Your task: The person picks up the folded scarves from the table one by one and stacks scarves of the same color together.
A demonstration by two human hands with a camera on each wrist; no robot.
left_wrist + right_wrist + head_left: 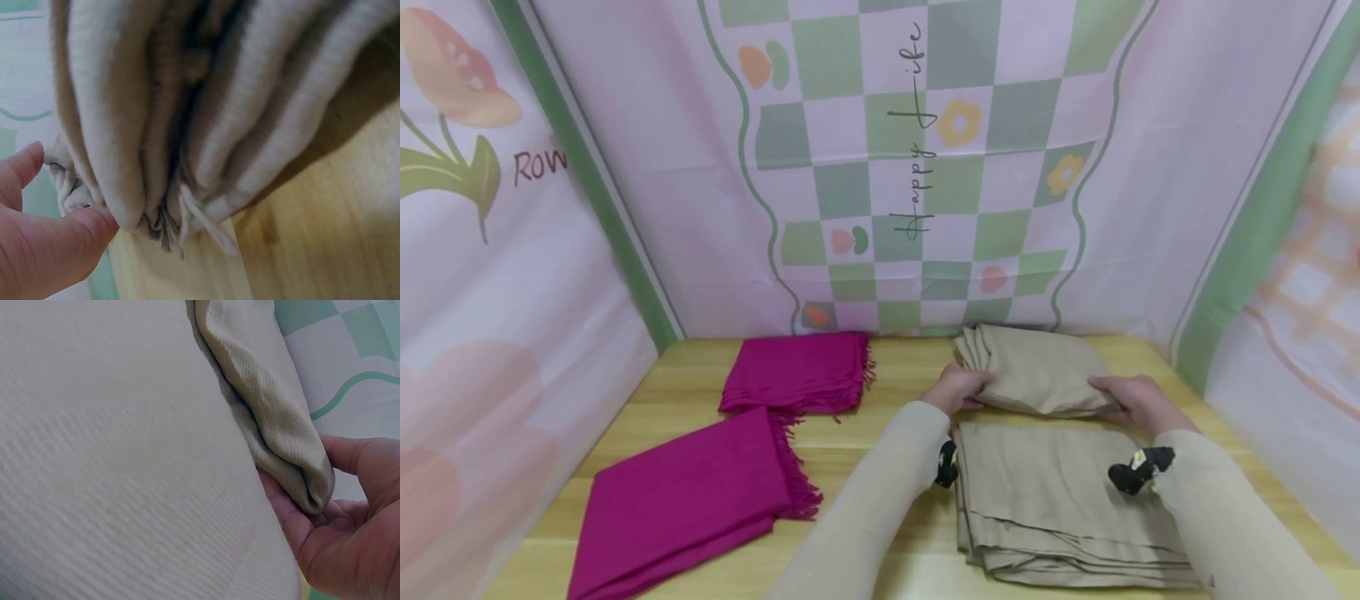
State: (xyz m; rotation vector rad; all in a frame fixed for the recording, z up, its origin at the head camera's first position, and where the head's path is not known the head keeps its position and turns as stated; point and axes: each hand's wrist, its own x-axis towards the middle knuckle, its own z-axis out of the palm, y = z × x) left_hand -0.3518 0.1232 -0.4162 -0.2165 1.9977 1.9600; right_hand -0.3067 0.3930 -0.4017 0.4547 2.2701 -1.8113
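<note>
Two folded beige scarves lie on the right side of the table. Both hands hold the far scarf (1037, 367) by its near edge. My left hand (953, 388) pinches its left corner; the left wrist view shows bunched cloth (69, 184) between thumb and finger. At the right corner, my right hand (1138, 400) grips with the thumb above and fingers beneath the fold (275, 425). The near scarf (1067, 492), a thick stack of layers, lies below the wrists. Loose fringe threads (206, 222) hang from its layers in the left wrist view.
On the left of the wooden table (880, 467) lie a small folded magenta scarf (797, 371) at the back and a larger magenta scarf (685, 500) in front, both fringed. Printed cloth walls (895, 167) enclose the back and sides.
</note>
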